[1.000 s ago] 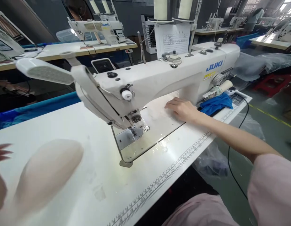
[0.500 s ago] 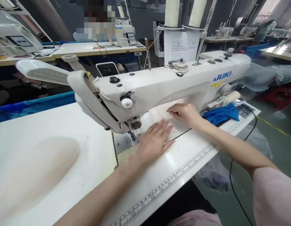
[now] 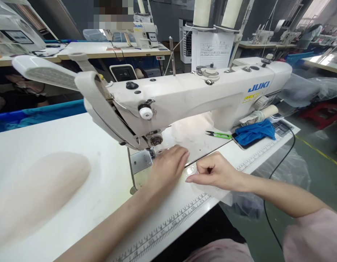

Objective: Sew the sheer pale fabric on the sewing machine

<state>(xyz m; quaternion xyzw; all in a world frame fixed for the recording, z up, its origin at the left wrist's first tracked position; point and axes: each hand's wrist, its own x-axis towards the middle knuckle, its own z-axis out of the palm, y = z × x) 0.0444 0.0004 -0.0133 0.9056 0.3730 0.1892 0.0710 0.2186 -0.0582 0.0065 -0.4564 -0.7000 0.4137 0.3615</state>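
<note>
On the bed of a white sewing machine [image 3: 184, 102], my left hand [image 3: 168, 167] lies just right of the presser foot [image 3: 152, 153], fingers bent and pressed together; what is under them is hidden. Nearer the table's front edge, my right hand [image 3: 216, 171] is closed in a fist, its thumb pointing left. A thin, see-through sheet [image 3: 225, 197] shows around and below this hand, partly over the edge, and seems gripped in it. Whether it is plastic or sheer fabric I cannot tell. Green thread snips [image 3: 219, 135] lie on the bed behind my right hand.
A blue cloth [image 3: 255, 131] rests on a dark flat device at the right, beside a thread-wound cone [image 3: 262, 114]. A printed ruler [image 3: 184, 218] runs along the table's front edge. A black cable [image 3: 291, 149] hangs off the right side. Another person sits behind the machine.
My right hand has moved from the machine bed toward the front edge, and the see-through sheet now shows there. The green snips have come into view. My left hand's spread fingers have drawn together.
</note>
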